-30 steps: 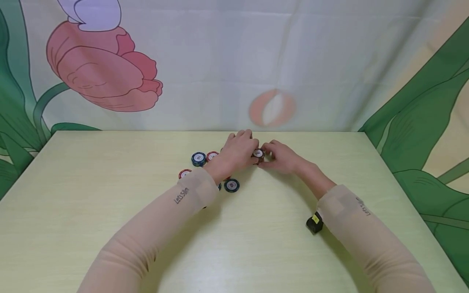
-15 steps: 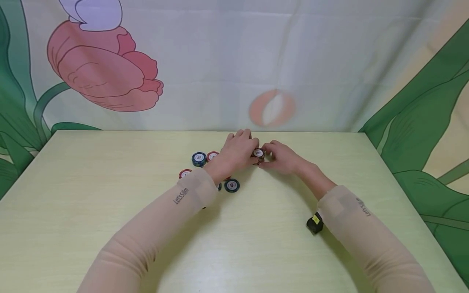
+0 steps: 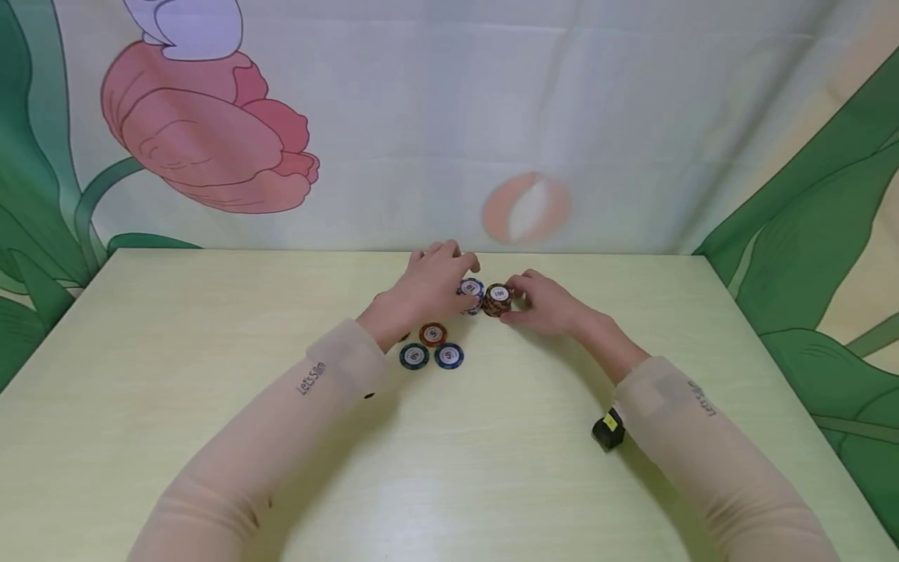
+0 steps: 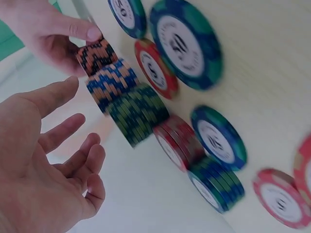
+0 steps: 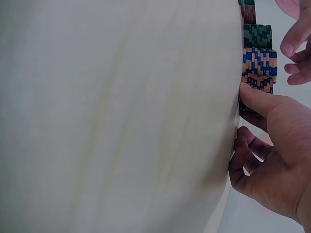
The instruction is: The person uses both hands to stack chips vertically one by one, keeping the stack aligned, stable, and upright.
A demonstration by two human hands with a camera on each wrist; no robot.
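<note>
In the head view my right hand (image 3: 541,304) holds the side of a stack of black-and-orange poker chips (image 3: 497,300), thumb on one side and fingers on the other. Against this stack stands a blue-and-peach chip stack (image 4: 112,85), then a green stack (image 4: 138,114), all in a row. My left hand (image 3: 430,290) hovers over the row, its fingers spread and holding nothing; in the left wrist view the fingers (image 4: 60,92) are apart from the chips. Shorter red (image 4: 182,141) and blue-green (image 4: 218,182) stacks continue the line, hidden from the head view by the left hand.
Loose chips lie nearer the body: a red one (image 3: 433,334) and two blue-green ones (image 3: 414,357). By the right sleeve sits a small black object (image 3: 608,431) with a yellow patch. A printed curtain (image 3: 393,133) hangs behind the table's far edge.
My left hand has let go of the row and moved left, uncovering the blue-and-peach stack and more loose chips. The right hand stays at the black-and-orange stack.
</note>
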